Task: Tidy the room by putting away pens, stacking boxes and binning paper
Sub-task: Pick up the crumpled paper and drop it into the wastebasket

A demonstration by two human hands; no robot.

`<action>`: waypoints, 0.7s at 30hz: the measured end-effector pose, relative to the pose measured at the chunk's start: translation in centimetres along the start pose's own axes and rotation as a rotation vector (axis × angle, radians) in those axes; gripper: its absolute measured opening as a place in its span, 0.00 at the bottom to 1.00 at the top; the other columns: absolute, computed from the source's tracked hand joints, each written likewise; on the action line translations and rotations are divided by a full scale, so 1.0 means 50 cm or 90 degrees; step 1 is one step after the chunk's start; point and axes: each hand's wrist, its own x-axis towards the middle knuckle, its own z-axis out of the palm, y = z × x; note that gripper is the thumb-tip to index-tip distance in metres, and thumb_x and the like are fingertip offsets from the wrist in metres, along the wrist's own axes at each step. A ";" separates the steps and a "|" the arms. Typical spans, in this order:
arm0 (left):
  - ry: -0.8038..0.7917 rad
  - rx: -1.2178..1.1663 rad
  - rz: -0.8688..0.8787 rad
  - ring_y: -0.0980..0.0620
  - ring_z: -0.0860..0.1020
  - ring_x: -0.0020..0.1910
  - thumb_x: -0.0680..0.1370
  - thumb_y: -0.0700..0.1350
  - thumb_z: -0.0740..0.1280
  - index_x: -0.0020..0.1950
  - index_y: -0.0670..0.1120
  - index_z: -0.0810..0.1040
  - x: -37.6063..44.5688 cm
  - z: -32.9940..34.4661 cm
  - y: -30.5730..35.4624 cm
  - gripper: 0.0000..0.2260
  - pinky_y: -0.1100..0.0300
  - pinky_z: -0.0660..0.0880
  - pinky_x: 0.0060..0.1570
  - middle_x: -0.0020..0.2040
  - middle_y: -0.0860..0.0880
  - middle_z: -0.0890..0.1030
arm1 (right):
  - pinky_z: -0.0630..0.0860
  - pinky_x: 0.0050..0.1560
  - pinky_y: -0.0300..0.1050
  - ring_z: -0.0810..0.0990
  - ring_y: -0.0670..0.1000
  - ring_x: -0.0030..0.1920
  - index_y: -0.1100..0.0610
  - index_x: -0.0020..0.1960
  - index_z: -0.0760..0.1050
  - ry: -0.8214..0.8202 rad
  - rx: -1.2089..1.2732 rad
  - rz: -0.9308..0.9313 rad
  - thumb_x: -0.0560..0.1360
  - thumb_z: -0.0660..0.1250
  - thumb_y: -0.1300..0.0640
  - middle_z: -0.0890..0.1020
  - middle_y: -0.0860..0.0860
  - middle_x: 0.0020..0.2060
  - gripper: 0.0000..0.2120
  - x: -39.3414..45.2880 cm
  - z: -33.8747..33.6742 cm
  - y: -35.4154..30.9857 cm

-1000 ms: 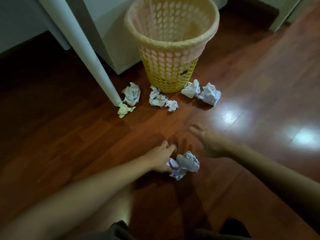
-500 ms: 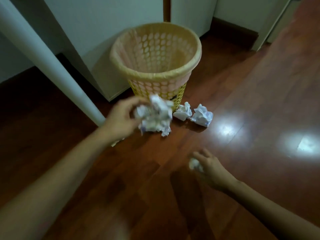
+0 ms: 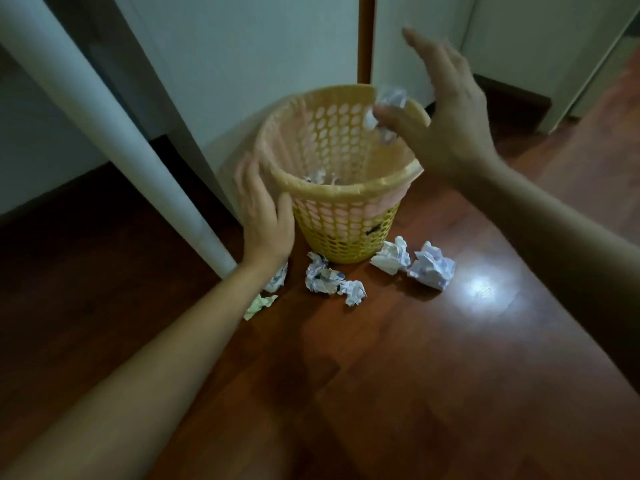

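A yellow perforated bin (image 3: 346,194) with a pink liner stands on the wooden floor. My right hand (image 3: 446,112) hovers over its far rim with fingers spread wide; a crumpled white paper ball (image 3: 389,102) is at the thumb, above the bin's opening. My left hand (image 3: 266,216) is flat and open against the bin's left side, holding nothing. Crumpled paper (image 3: 318,176) lies inside the bin. On the floor in front of it lie several paper balls: two at the right (image 3: 432,266), two in the middle (image 3: 323,277), and a greenish one (image 3: 259,304) under my left forearm.
A slanted white table leg (image 3: 104,133) meets the floor just left of the bin. White cabinet panels (image 3: 242,64) stand behind it. Glossy wooden floor (image 3: 450,375) stretches to the right and towards me.
My left hand carried the large paper ball up and let it go into the bin, then dropped beside the bin. My right hand rose from the floor with a small ball and spread open over the bin.
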 end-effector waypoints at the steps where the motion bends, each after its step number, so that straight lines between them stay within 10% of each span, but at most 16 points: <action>1: -0.049 0.043 -0.028 0.43 0.58 0.75 0.76 0.36 0.62 0.75 0.38 0.57 -0.022 0.009 -0.042 0.28 0.63 0.57 0.72 0.75 0.38 0.56 | 0.62 0.65 0.37 0.68 0.56 0.70 0.52 0.73 0.66 0.047 0.002 -0.015 0.75 0.68 0.46 0.68 0.59 0.70 0.29 -0.024 0.015 0.002; 4: -0.214 0.235 -0.086 0.37 0.59 0.74 0.73 0.38 0.66 0.75 0.40 0.56 -0.056 0.042 -0.163 0.33 0.47 0.62 0.72 0.76 0.36 0.53 | 0.68 0.52 0.33 0.76 0.54 0.54 0.62 0.60 0.77 0.115 0.010 -0.120 0.75 0.69 0.58 0.76 0.59 0.55 0.15 -0.138 0.084 0.016; 8: -0.419 0.415 -0.161 0.37 0.48 0.77 0.71 0.42 0.72 0.76 0.53 0.56 -0.058 0.080 -0.272 0.38 0.40 0.58 0.72 0.78 0.41 0.48 | 0.76 0.52 0.51 0.75 0.55 0.52 0.58 0.62 0.75 -0.194 -0.104 -0.125 0.74 0.68 0.56 0.75 0.55 0.54 0.17 -0.298 0.206 0.095; 11: -0.519 0.417 -0.192 0.36 0.59 0.73 0.71 0.44 0.74 0.73 0.52 0.64 -0.070 0.088 -0.305 0.34 0.43 0.65 0.68 0.73 0.41 0.57 | 0.73 0.59 0.53 0.71 0.56 0.58 0.48 0.71 0.65 -0.371 -0.206 -0.007 0.73 0.68 0.50 0.70 0.53 0.62 0.28 -0.346 0.269 0.148; 21: -0.123 0.077 -0.044 0.57 0.73 0.57 0.75 0.45 0.70 0.60 0.59 0.74 -0.083 -0.087 -0.047 0.16 0.66 0.76 0.48 0.64 0.53 0.67 | 0.71 0.58 0.61 0.64 0.65 0.65 0.39 0.76 0.46 -0.419 -0.288 0.155 0.73 0.63 0.35 0.54 0.64 0.73 0.39 -0.341 0.425 0.145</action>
